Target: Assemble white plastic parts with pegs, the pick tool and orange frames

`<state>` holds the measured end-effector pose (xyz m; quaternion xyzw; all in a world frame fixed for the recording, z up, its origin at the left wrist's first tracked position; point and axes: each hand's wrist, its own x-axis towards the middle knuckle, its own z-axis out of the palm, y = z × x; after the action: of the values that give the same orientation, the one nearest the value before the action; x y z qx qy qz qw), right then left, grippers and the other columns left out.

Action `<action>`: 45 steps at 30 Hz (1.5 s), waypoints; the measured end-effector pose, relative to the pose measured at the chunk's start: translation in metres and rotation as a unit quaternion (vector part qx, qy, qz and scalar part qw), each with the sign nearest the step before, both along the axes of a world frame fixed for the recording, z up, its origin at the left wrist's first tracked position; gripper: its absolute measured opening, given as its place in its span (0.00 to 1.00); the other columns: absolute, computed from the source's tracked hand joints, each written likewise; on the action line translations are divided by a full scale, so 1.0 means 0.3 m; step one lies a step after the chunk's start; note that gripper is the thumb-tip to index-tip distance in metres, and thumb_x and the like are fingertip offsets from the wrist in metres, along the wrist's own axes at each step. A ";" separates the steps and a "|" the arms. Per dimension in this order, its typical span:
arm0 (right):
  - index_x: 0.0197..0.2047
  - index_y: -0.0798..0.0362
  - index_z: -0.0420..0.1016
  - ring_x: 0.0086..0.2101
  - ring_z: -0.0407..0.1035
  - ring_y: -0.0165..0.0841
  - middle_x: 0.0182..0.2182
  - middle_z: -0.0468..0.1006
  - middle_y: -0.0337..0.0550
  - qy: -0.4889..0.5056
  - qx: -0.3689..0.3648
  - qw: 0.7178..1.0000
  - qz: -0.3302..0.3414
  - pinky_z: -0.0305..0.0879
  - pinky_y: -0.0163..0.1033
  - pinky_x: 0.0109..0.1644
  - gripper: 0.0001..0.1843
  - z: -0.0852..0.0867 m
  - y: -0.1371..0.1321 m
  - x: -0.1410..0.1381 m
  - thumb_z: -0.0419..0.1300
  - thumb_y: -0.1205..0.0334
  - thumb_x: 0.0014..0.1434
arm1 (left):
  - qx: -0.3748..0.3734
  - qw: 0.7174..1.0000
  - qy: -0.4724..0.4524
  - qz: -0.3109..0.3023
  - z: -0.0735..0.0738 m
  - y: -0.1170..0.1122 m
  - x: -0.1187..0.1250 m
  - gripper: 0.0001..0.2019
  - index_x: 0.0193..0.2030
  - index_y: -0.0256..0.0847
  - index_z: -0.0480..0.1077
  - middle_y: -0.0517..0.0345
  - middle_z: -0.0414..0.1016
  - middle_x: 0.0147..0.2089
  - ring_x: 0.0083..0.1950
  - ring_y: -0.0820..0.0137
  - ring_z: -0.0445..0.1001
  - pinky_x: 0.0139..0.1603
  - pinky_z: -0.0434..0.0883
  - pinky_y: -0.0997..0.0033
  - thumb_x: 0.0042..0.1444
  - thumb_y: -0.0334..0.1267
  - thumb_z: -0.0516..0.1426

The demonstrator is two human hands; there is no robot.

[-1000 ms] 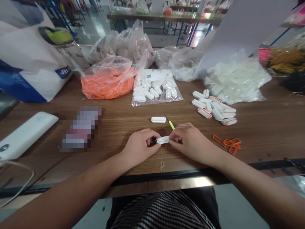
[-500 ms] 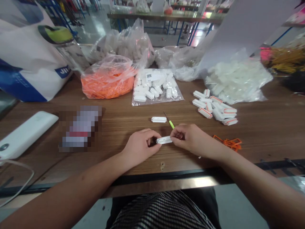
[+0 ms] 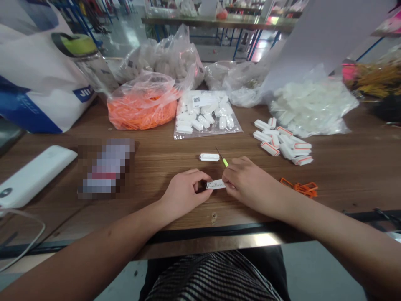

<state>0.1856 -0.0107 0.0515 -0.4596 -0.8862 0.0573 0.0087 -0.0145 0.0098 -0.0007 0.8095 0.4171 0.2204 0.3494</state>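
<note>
My left hand (image 3: 184, 193) and my right hand (image 3: 249, 182) rest on the wooden table (image 3: 344, 171), both pinching the ends of a small white plastic piece (image 3: 215, 184) held between them. My right hand also grips a thin tool with a green handle (image 3: 223, 159) that pokes out past my knuckles. Another white plastic piece (image 3: 209, 157) lies loose on the table just beyond my hands.
A pile of white pieces with orange trim (image 3: 283, 143) lies at right, orange frames (image 3: 302, 187) nearer. Bags of orange parts (image 3: 142, 106), white pieces (image 3: 205, 115) and clear parts (image 3: 310, 106) line the back. A white device (image 3: 33, 175) lies at left.
My right hand has shifted slightly left and forward over the white piece, covering more of the green tool. My left hand has stayed put.
</note>
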 end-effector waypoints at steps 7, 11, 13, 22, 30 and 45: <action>0.27 0.57 0.73 0.32 0.65 0.35 0.28 0.75 0.46 0.013 -0.007 0.999 0.033 0.55 0.41 0.41 0.10 0.000 0.010 0.004 0.56 0.72 0.59 | 0.000 1.000 0.002 0.002 0.002 -0.003 0.001 0.06 0.38 0.43 0.76 0.65 0.66 0.25 0.24 0.76 0.62 0.27 0.60 0.75 0.52 0.36 0.61; 0.28 0.56 0.75 0.30 0.64 0.34 0.26 0.75 0.44 0.081 0.001 0.996 0.028 0.55 0.41 0.40 0.13 -0.021 -0.016 0.030 0.53 0.70 0.63 | -0.006 1.000 -0.003 0.004 0.005 -0.003 0.002 0.06 0.37 0.43 0.77 0.65 0.66 0.25 0.24 0.76 0.62 0.27 0.60 0.75 0.52 0.35 0.61; 0.32 0.56 0.77 0.29 0.63 0.33 0.25 0.74 0.43 0.125 0.010 0.992 0.025 0.56 0.41 0.40 0.14 -0.039 -0.036 0.049 0.52 0.69 0.64 | -0.006 1.000 -0.003 0.007 0.006 -0.003 0.002 0.06 0.37 0.43 0.77 0.65 0.66 0.25 0.24 0.76 0.62 0.27 0.60 0.75 0.51 0.35 0.61; 0.39 0.55 0.80 0.32 0.66 0.35 0.27 0.77 0.45 0.149 0.078 0.986 0.020 0.58 0.44 0.42 0.13 -0.065 -0.068 0.075 0.53 0.67 0.63 | -0.001 1.000 0.005 0.007 0.011 -0.002 0.003 0.07 0.38 0.43 0.77 0.65 0.66 0.25 0.25 0.76 0.62 0.28 0.60 0.75 0.52 0.35 0.60; 0.39 0.55 0.79 0.31 0.67 0.35 0.27 0.78 0.45 0.105 0.069 0.992 0.019 0.58 0.44 0.43 0.14 -0.042 -0.066 0.083 0.51 0.66 0.64 | -0.006 1.000 0.006 0.011 0.012 -0.002 0.002 0.06 0.37 0.44 0.77 0.66 0.65 0.24 0.24 0.76 0.62 0.28 0.60 0.75 0.51 0.35 0.61; 0.27 0.49 0.76 0.29 0.70 0.35 0.24 0.78 0.39 0.085 -0.016 0.992 -0.096 0.57 0.46 0.38 0.15 -0.077 -0.246 0.265 0.54 0.62 0.63 | 0.010 1.000 0.014 0.005 0.012 0.001 0.001 0.06 0.37 0.44 0.76 0.66 0.65 0.24 0.24 0.76 0.63 0.29 0.61 0.75 0.51 0.34 0.61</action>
<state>0.2651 -0.0846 0.0285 -0.5362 -0.8329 0.1097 0.0821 -0.0141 0.0102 0.0029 0.8139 0.4235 0.2152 0.3344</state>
